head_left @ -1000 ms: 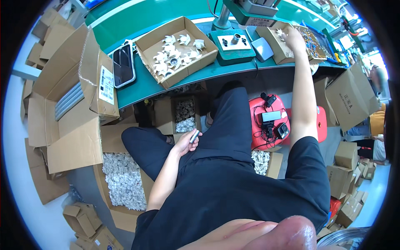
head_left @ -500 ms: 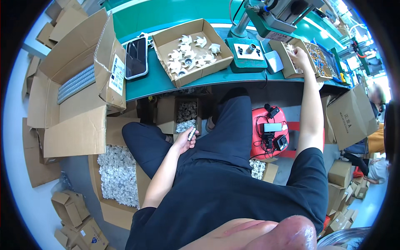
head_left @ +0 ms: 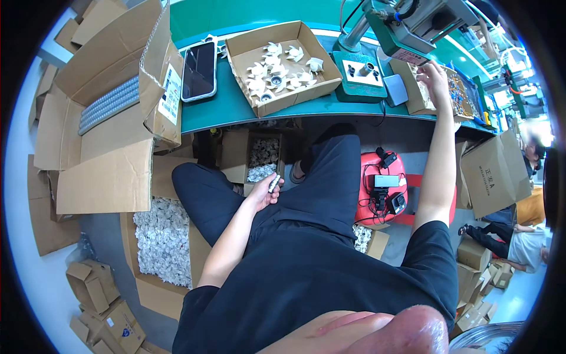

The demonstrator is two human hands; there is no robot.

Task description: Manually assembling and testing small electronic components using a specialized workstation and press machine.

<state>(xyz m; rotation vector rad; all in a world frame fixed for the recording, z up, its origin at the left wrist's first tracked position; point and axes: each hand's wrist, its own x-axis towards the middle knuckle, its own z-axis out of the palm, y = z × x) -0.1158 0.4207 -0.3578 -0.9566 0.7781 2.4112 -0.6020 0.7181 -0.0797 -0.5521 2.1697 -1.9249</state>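
Observation:
My left hand rests on my thigh, shut on a small grey cylindrical part. My right hand reaches up to a cardboard tray of small parts on the green bench, fingers curled at the tray's edge; whether it holds anything is unclear. Beside that hand stands a green press machine with its base fixture. A shallow cardboard box of white fan impellers lies on the bench to the left of the machine.
A phone lies on the bench by a large open carton. Boxes of white parts sit under the bench and on the floor at my left. A red stool with chargers stands at right. Another seated person is far right.
The view has tilted so the bench sits nearer and lower. My right hand stays at the parts tray; my left hand remains on my thigh with the small part.

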